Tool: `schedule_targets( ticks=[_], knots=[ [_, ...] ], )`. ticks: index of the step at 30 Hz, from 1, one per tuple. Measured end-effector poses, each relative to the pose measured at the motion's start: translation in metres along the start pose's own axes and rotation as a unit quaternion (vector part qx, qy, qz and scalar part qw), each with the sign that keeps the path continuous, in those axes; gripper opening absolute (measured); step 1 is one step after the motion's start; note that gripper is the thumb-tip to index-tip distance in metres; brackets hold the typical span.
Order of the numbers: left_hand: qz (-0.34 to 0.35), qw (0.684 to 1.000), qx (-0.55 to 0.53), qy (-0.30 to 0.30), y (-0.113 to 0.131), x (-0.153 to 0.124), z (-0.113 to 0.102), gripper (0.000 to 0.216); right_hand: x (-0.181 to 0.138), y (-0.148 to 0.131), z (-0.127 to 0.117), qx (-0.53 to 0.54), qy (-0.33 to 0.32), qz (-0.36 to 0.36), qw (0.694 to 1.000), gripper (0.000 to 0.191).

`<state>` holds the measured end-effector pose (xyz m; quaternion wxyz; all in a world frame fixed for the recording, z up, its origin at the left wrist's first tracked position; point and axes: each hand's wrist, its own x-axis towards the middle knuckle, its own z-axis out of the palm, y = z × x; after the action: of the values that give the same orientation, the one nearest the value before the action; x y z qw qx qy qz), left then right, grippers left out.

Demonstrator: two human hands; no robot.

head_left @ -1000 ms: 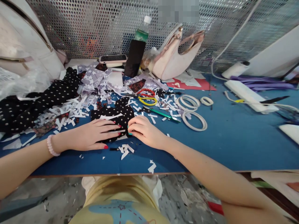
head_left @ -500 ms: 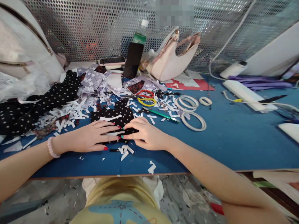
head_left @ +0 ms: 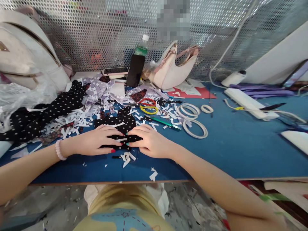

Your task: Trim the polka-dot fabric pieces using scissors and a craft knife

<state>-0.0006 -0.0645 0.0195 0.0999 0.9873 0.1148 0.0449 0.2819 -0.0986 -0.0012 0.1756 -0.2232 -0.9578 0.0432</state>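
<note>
Fingers [head_left: 112,131] of the left hand [head_left: 93,144] and right hand [head_left: 151,144] lie stretched out and nearly flat, tips almost meeting, on the black dotted fabric piece [head_left: 120,121] at the near part of the blue table [head_left: 228,147], apparently pressing it smooth among white paper scraps [head_left: 72,118].

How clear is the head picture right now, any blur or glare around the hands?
Head view: even, soft light, no glare; the left hand and right hand on the dotted cloth are sharp with only faint shadows; the bottom corners and floor are smeared; the mesh wall looks bowed by the wide lens, and a pixelated patch covers part of it.
</note>
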Motion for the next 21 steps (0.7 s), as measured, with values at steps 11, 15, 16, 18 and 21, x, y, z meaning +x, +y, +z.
schedule_targets(
  ticks=[11, 15, 16, 18, 21],
  knots=[
    [0.029, 0.997, -0.068, -0.026, -0.002, 0.066, -0.003, 0.02, -0.014, 0.045, -0.013, -0.075, 0.086, 0.242, 0.964, 0.028],
    [0.049, 0.985, -0.162, -0.027, -0.014, 0.065, 0.001, 0.008, -0.026, 0.066, -0.016, -0.111, 0.018, 0.367, 0.923, 0.03],
    [0.048, 0.985, -0.165, -0.023, -0.015, 0.064, 0.002, 0.008, -0.029, 0.07, -0.017, -0.112, 0.01, 0.379, 0.918, 0.031],
    [0.043, 0.985, -0.166, -0.013, -0.016, 0.063, 0.006, 0.009, -0.034, 0.075, -0.019, -0.105, -0.008, 0.397, 0.912, 0.031],
    [0.037, 0.984, -0.172, 0.003, -0.014, 0.062, 0.012, 0.011, -0.04, 0.08, -0.024, -0.088, -0.037, 0.409, 0.907, 0.026]
  ],
)
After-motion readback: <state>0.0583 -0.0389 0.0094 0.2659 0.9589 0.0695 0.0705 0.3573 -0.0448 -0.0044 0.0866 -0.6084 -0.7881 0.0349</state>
